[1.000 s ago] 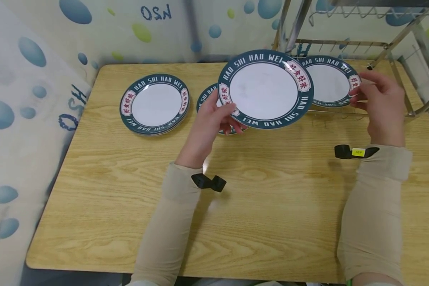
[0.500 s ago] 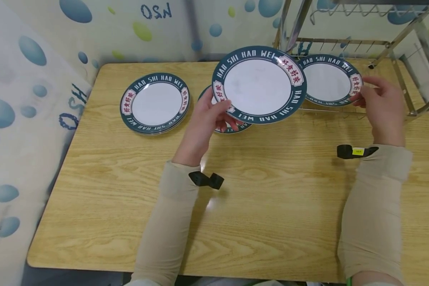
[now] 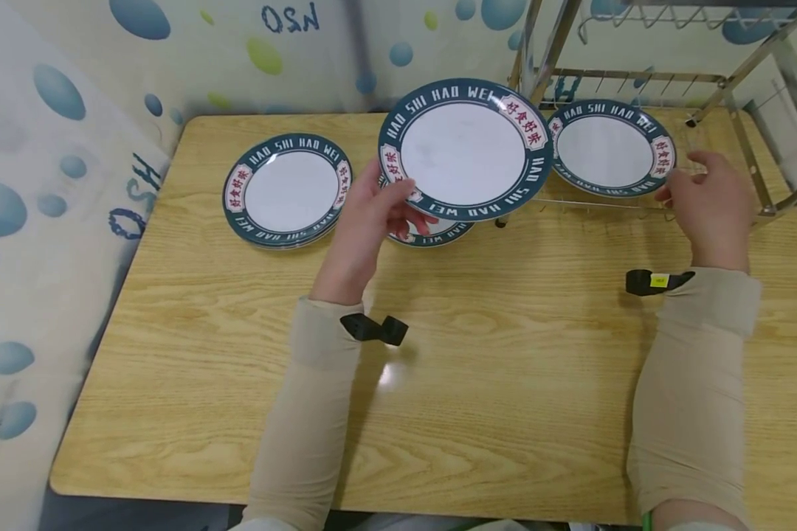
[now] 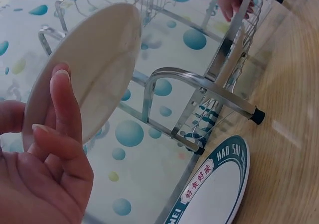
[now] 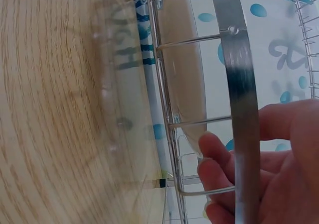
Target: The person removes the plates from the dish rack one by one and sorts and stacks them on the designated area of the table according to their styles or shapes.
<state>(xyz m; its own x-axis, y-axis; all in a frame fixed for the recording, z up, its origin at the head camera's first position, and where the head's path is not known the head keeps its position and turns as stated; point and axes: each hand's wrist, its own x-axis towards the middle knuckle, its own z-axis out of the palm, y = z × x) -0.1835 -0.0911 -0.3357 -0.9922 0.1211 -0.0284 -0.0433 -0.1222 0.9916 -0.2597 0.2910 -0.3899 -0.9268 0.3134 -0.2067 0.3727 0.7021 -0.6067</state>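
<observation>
A round white plate (image 3: pixel 465 151) with a dark teal lettered rim is held up by my left hand (image 3: pixel 365 232), thumb on top of its rim and fingers beneath. Its pale underside shows in the left wrist view. Partly hidden below it, another such plate (image 3: pixel 438 234) sits on the table. A third plate (image 3: pixel 604 151) lies in the lower basket of the metal rack (image 3: pixel 551 55). My right hand (image 3: pixel 713 210) is at that plate's right edge, fingers loosely bent. In the right wrist view, its fingertips (image 5: pixel 212 144) are close to the plate's rim, behind a rack bar.
A small stack of matching plates (image 3: pixel 288 192) stands at the back left of the wooden table (image 3: pixel 471 383). The rack's upper tier (image 3: pixel 691 15) overhangs the back right. A patterned wall covering (image 3: pixel 319 66) rises behind the table.
The held plate and my left hand have shifted left and slightly away from the rack. My right hand has drawn back a little from the plate in the rack, its fingers coming off the rim.
</observation>
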